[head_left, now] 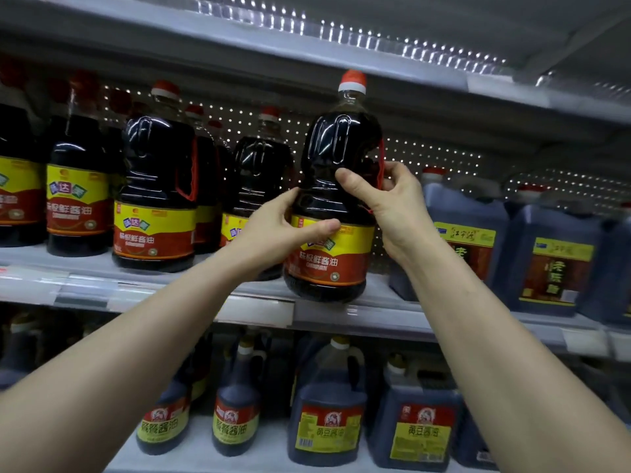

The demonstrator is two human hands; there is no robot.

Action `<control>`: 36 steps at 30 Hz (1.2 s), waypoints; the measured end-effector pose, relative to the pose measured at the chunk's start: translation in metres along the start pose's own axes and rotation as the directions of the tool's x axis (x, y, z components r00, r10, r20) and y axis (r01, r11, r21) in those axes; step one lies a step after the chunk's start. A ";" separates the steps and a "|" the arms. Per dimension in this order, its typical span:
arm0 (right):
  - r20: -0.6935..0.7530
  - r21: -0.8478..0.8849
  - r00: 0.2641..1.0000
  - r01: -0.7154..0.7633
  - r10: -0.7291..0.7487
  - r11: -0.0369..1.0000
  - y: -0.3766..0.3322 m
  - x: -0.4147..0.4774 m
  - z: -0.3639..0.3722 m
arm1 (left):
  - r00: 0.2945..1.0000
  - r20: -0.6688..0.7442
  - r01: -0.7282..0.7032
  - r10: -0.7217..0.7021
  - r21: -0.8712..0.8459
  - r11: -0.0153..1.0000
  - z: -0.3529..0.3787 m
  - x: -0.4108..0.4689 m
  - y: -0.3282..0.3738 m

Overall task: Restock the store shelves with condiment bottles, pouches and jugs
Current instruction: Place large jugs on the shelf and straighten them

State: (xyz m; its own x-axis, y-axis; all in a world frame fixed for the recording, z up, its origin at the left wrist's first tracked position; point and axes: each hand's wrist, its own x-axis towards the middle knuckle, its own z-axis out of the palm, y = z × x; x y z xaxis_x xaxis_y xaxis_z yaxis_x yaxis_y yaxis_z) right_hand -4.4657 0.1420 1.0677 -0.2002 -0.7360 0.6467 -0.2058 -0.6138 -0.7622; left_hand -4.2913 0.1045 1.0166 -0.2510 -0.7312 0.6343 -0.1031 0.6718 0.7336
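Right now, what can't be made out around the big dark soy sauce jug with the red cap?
Head view:
- Left hand: fingers hidden behind the dark red-capped soy sauce jug.
- Grey shelf rail: price tags blurred.
- Blue plastic jug, far right: cut off by the edge.

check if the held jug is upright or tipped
Roughly upright: the jug has its red cap on top, base down at the shelf edge.

Grey shelves point(375, 319); perforated backing point(430, 155); LED strip point(345, 33)

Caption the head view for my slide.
Left hand and right hand hold a soy sauce jug at the shelf edge.
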 end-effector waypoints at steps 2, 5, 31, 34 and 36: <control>-0.001 -0.003 1.000 -0.022 0.022 1.000 0.006 0.002 -0.012 | 1.000 0.007 -0.001 0.001 0.004 1.000 0.011 0.005 -0.003; -0.001 0.003 1.000 -0.029 0.029 1.000 0.014 0.007 -0.022 | 0.999 0.037 0.036 -0.037 0.039 0.999 0.020 0.011 -0.006; 0.058 0.101 0.996 -0.067 0.061 0.993 0.058 0.039 -0.027 | 0.997 -0.077 0.020 -0.007 0.163 0.986 0.047 0.038 -0.033; 0.034 0.024 0.998 -0.049 0.048 0.998 0.064 0.035 -0.024 | 0.996 -0.061 0.068 -0.059 0.147 0.987 0.047 0.034 -0.033; 0.030 -0.037 0.999 -0.021 0.023 0.999 0.069 0.028 -0.025 | 0.996 -0.033 0.085 -0.081 0.148 0.985 0.046 0.031 -0.029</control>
State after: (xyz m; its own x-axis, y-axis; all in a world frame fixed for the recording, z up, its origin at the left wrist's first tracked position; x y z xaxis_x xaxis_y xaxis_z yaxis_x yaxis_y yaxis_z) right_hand -4.5091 0.0862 1.0343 -0.1764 -0.7577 0.6283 -0.2366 -0.5869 -0.7743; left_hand -4.3398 0.0680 1.0035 -0.2103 -0.7869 0.5801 -0.2653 0.6171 0.7408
